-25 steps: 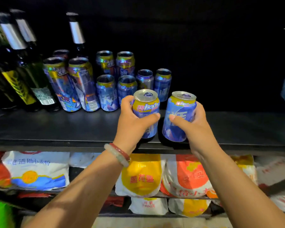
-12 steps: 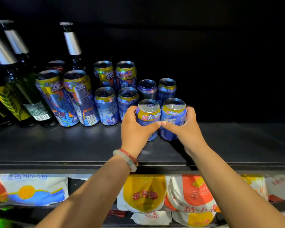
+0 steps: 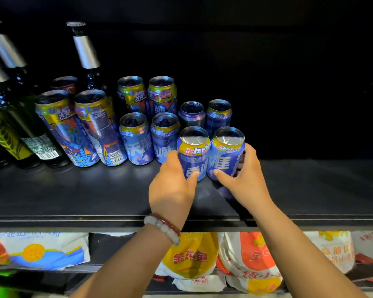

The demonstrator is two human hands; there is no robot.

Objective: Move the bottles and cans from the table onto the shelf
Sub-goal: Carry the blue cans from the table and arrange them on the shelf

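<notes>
Two short blue cans with yellow rims stand side by side on the black shelf (image 3: 73, 190), in front of several other blue cans. My left hand (image 3: 172, 188) curls around the left can (image 3: 194, 151), thumb on its front. My right hand (image 3: 243, 179) wraps the right can (image 3: 226, 153), thumb low on its front and fingers behind. Both cans are upright and rest on the shelf. Two tall cans (image 3: 91, 125) and dark green bottles (image 3: 19, 117) stand to the left.
The right half of the shelf (image 3: 321, 186) is bare and dark. Below the shelf edge, white, yellow and orange bags (image 3: 192, 254) lie on lower racks. A bead bracelet sits on my left wrist.
Both hands have carried their cans from the shelf's front edge deeper in and set them down next to the short cans. The camera has moved closer.
</notes>
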